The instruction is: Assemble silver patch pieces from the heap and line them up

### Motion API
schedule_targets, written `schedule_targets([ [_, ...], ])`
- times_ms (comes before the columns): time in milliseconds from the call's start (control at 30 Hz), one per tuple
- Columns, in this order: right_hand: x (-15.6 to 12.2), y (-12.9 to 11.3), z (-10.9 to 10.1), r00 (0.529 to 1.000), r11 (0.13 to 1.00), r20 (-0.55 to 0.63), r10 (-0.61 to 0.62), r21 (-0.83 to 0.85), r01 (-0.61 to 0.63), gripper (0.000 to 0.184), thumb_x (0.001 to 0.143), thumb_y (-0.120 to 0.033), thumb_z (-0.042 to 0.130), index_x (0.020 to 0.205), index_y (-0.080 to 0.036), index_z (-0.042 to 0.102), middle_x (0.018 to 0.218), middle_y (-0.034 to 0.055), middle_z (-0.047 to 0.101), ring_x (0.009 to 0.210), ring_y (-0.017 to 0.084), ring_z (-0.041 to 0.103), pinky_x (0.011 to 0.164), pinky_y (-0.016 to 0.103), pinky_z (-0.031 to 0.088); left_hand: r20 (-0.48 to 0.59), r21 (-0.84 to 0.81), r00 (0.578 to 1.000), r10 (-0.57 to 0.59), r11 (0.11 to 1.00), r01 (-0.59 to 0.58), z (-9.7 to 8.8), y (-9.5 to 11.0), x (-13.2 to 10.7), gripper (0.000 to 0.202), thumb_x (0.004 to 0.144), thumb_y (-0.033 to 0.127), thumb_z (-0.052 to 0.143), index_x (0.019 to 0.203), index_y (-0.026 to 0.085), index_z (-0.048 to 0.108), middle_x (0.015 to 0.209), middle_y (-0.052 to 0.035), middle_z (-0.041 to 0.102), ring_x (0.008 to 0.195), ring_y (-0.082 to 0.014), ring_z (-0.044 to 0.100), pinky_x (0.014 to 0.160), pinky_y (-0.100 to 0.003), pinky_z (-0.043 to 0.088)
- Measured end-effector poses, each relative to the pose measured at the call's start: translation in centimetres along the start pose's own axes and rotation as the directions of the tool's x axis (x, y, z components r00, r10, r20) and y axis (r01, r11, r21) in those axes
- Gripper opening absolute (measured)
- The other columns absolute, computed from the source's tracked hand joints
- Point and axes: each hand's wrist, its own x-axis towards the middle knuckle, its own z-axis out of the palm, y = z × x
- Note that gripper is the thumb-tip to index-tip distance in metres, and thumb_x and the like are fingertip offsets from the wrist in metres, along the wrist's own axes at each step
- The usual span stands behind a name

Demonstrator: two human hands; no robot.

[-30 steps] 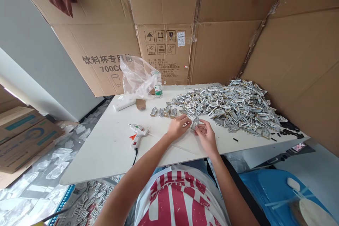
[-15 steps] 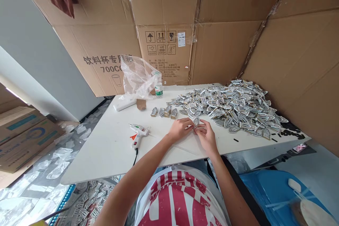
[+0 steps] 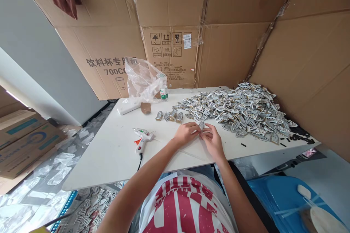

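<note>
My left hand (image 3: 185, 133) and my right hand (image 3: 212, 141) meet over the white table (image 3: 109, 160), both pinching one small silver shield-shaped piece (image 3: 202, 126) between their fingertips. The piece stands almost on edge between the two hands. Just beyond them lies a big heap of the same silver pieces (image 3: 240, 111). A short row of several finished-looking pieces (image 3: 170, 115) sits to the left of the heap. A white glue gun (image 3: 142, 137) with an orange trigger lies on the table to the left of my left hand.
A crumpled clear plastic bag (image 3: 142, 78), a small bottle (image 3: 164, 93), a white power strip (image 3: 128, 107) and a cardboard scrap (image 3: 145, 107) sit at the table's back. Cardboard sheets (image 3: 232, 43) wall the back and right. More silver pieces (image 3: 87, 213) lie on the floor left.
The hands have drawn closer together and the silver piece has been turned from lying flatter to standing nearly on edge between the fingertips. Nothing else on the table has moved.
</note>
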Motion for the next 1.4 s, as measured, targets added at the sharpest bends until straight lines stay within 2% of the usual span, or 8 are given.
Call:
schedule_targets([
  [233,-0.1,0.0,0.0,1.0,1.0,-0.003,0.006,0.01,-0.006,0.06,0.087,-0.052,0.079,0.137,-0.025,0.061,0.115,0.0109,0.073,0.092,0.027,0.075,0.087,0.045,0.064,-0.014,-0.042,0.999,0.035,0.998,-0.036,0.0,-0.4,0.0,0.024,0.109,0.032,0.06,0.105,0.023,0.082,0.109,-0.0056,0.081,0.101,-0.0178,0.075,0.087,-0.028,0.056],
  [400,-0.1,0.0,-0.1,1.0,0.999,-0.014,0.007,0.039,-0.007,0.061,0.088,-0.052,0.08,0.138,-0.026,0.06,0.116,0.0107,0.072,0.092,0.027,0.076,0.088,0.045,0.064,-0.005,-0.049,0.999,0.043,0.998,-0.043,-0.1,-0.4,-0.1,0.029,0.111,0.036,0.057,0.112,0.024,0.083,0.118,-0.0067,0.081,0.107,-0.0189,0.075,0.089,-0.029,0.058],
  [700,-0.1,0.2,-0.1,0.999,0.995,-0.038,0.007,0.102,-0.003,0.063,0.087,-0.05,0.082,0.141,-0.027,0.058,0.111,0.0088,0.073,0.094,0.028,0.076,0.093,0.049,0.065,-0.015,-0.049,0.997,0.078,0.996,-0.078,-0.3,-0.3,0.0,0.031,0.111,0.036,0.055,0.121,0.027,0.083,0.122,-0.0087,0.078,0.112,-0.0209,0.072,0.094,-0.033,0.058],
  [967,-0.1,0.2,-0.3,0.997,0.993,-0.073,0.015,0.114,-0.007,0.063,0.088,-0.051,0.081,0.141,-0.026,0.058,0.115,0.0114,0.074,0.097,0.029,0.075,0.095,0.051,0.064,-0.014,-0.039,1.0,0.009,0.999,-0.009,-0.3,0.5,-0.1,0.029,0.106,0.04,0.064,0.126,0.032,0.083,0.131,-0.0078,0.074,0.104,-0.0202,0.072,0.093,-0.034,0.061],
  [1200,-0.2,-0.5,-0.3,0.998,0.99,-0.058,0.01,0.141,-0.001,0.064,0.089,-0.054,0.08,0.141,-0.026,0.057,0.117,0.0121,0.073,0.103,0.03,0.075,0.094,0.049,0.065,0.005,-0.131,1.0,-0.027,0.991,0.027,-0.2,-0.1,-0.2,0.037,0.101,0.052,0.071,0.127,0.029,0.082,0.138,-0.0109,0.071,0.106,-0.0213,0.075,0.097,-0.036,0.061],
  [1400,-0.3,-1.4,-0.1,1.0,0.988,-0.002,0.023,0.153,-0.022,0.058,0.09,-0.05,0.079,0.14,-0.027,0.059,0.119,0.0122,0.074,0.108,0.031,0.075,0.097,0.05,0.063,-0.069,-0.144,0.997,-0.016,0.99,0.006,0.1,-0.3,-0.3,0.032,0.101,0.049,0.073,0.119,0.025,0.083,0.133,-0.0117,0.072,0.101,-0.0197,0.077,0.093,-0.033,0.062],
])
